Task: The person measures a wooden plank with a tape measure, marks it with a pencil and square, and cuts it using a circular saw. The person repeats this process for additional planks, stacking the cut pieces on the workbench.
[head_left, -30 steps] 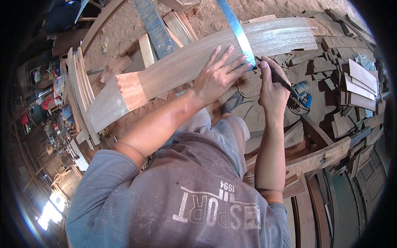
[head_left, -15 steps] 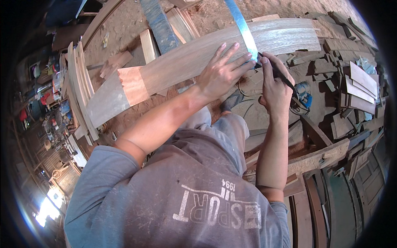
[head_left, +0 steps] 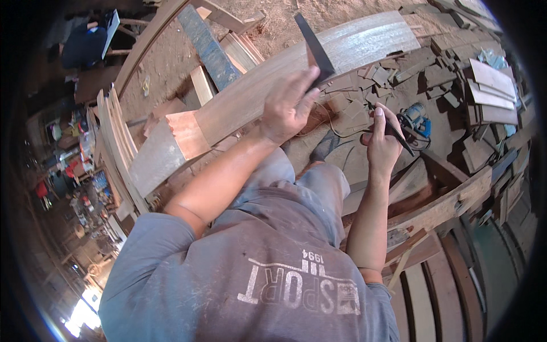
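A long wooden board (head_left: 250, 82) runs from near left to far right in front of me, with a pale reddish band across its near-left part. My left hand (head_left: 286, 108) is closed on one end of a metal square (head_left: 315, 48), which looks dark and tilts up off the board. My right hand (head_left: 382, 139) is apart from the board, to its near right. Between its bent fingers is a slim black pen (head_left: 400, 140), its lower end pointing toward the near right.
A blue power tool (head_left: 417, 121) lies on the ground right of my right hand. Wood offcuts (head_left: 439, 74) and stacked pale panels (head_left: 491, 91) are beyond it. A dark, worn plank (head_left: 209, 48) meets the board's far side. Long strips (head_left: 117, 142) stand at the left.
The square has come up off the board and tilted, my left hand now gripping it instead of lying flat. My right hand with the pen has drawn back from the board's edge.
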The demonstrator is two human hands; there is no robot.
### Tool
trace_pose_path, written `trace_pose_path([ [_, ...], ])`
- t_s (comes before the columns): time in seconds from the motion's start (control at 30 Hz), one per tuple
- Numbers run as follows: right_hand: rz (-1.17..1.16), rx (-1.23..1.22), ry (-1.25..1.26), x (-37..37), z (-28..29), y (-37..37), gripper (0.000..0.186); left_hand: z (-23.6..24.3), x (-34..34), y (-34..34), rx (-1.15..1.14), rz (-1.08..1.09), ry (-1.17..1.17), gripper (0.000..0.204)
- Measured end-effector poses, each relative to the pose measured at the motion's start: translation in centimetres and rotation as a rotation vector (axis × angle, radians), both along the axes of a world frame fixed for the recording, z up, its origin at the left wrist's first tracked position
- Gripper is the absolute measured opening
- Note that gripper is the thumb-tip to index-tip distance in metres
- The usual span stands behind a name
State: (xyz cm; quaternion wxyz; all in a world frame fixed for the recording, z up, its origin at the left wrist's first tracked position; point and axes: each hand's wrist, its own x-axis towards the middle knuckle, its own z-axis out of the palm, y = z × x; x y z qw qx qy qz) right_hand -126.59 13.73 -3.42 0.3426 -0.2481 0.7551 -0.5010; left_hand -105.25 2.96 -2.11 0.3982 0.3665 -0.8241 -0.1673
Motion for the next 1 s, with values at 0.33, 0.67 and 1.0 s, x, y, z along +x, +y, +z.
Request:
trace_pose_path([
  [0.33, -0.143, -0.125, 0.03, 3.8, -6.2, 4.4, 0.03, 7.3, 0.8, 0.2, 0.338, -0.139, 0.426, 0.025],
  [0.67, -0.279, -0.045, -0.229, 11.6, -14.5, 4.8, 0.03, -0.1, -0.3, -2.1, 0.107, -0.106, -0.21, 0.016],
  [1.0, -0.465, -0.268, -0.47, 12.3, -14.9, 3.1, 0.026, -2.3, -1.2, -1.6, -0.047, -0.04, -0.306, 0.016],
])
